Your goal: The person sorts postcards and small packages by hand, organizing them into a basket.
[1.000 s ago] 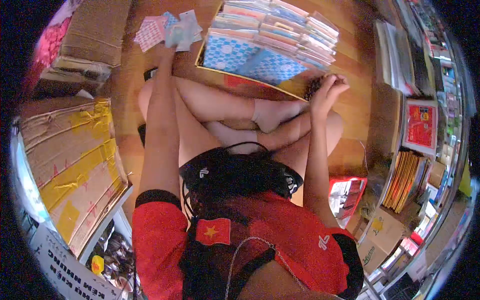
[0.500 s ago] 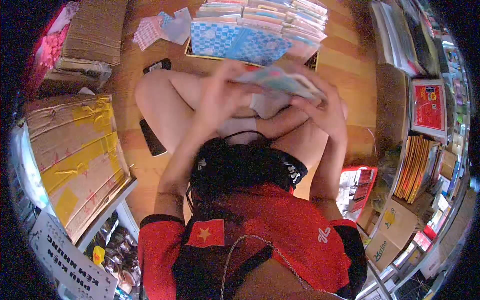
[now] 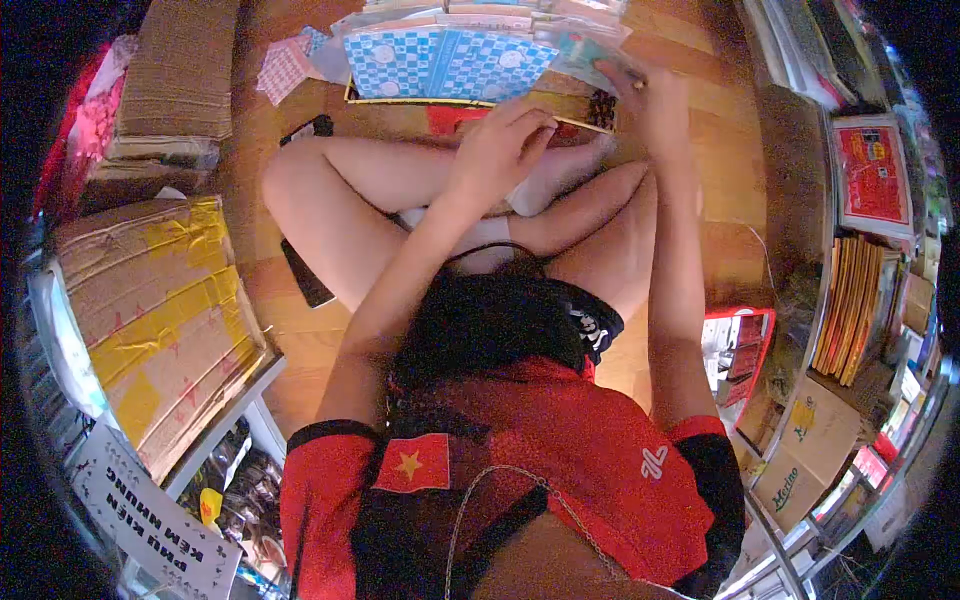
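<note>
A yellow-rimmed box [image 3: 400, 101] stands on the floor beyond my crossed legs, filled with rows of flat packets in clear sleeves. Blue checkered packets [image 3: 440, 65] face me at its front. At the box's right front corner, my right hand [image 3: 648, 98] grips a teal-and-pink flat packet [image 3: 583, 52], which overlaps the row there. My left hand [image 3: 505, 145] hovers above my shins, just short of the box's front rim. Its fingers are loosely bent and apart, with nothing visible in them.
Pink checkered packets [image 3: 290, 68] lie left of the box. A dark phone-like slab [image 3: 305, 272] rests by my left thigh. Taped cardboard boxes [image 3: 165, 320] line the left. On the right are a shelf with orange-edged booklets [image 3: 850, 310] and a Merino carton [image 3: 800, 470].
My hands have come apart. The right one has carried the teal packet forward to the box's right front corner; the left one has let go and lowered its grip.
</note>
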`<state>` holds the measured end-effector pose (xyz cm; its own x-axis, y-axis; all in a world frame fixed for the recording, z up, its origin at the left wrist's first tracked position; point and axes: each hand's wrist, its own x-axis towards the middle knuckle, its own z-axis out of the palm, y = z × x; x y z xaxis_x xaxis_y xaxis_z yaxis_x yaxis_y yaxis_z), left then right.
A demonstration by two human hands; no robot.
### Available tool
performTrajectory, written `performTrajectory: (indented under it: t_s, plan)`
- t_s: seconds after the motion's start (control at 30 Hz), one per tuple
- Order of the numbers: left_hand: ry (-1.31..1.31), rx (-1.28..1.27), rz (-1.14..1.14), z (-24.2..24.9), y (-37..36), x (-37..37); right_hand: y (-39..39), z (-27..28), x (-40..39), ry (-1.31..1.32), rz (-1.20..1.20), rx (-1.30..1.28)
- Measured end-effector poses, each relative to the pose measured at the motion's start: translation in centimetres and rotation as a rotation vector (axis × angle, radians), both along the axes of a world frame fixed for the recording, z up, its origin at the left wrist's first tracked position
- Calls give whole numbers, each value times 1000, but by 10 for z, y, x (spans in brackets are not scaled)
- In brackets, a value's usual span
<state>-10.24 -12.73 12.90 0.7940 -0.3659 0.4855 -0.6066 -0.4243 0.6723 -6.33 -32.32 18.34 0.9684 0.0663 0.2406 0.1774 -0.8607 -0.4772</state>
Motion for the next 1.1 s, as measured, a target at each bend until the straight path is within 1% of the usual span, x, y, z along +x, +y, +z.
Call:
performTrajectory:
  t_s: [0.03, 0.13, 0.23, 0.33, 0.4, 0.53, 0.63, 0.73, 0.83, 0.93, 1.1]
  plan:
    - [-5, -16, -4, 0, 0, 1, 2, -5, 6, -67, 51, -43]
    - [-51, -48, 18, -4, -2, 0, 10, -19, 15, -124, 124, 18]
    - [-53, -53, 22, -5, -2, 0, 12, -30, 13, -108, 58, 36]
    - [-29, -34, 31, -10, -4, -1, 8, -41, 11, -231, 63, -163]
    - [-52, -44, 41, -8, -4, -2, 11, -46, 7, -233, 20, -213]
    - [-95, -49, 46, -9, -3, -1, 23, -33, 0, -192, -40, -308]
    - [2, -27, 34, -4, -2, -4, 24, -44, 0, -262, -87, -418]
    - [-13, -21, 20, -3, -1, -3, 24, -47, 3, -48, -120, -387]
    - [-30, -17, 33, -8, -2, -3, 26, -41, 1, -74, -103, -401]
    - [-36, -35, 41, -13, -3, -1, 30, -29, 3, 108, -217, -443]
    - [-43, -66, 34, -12, -2, -2, 5, -39, 11, -64, -100, -79]
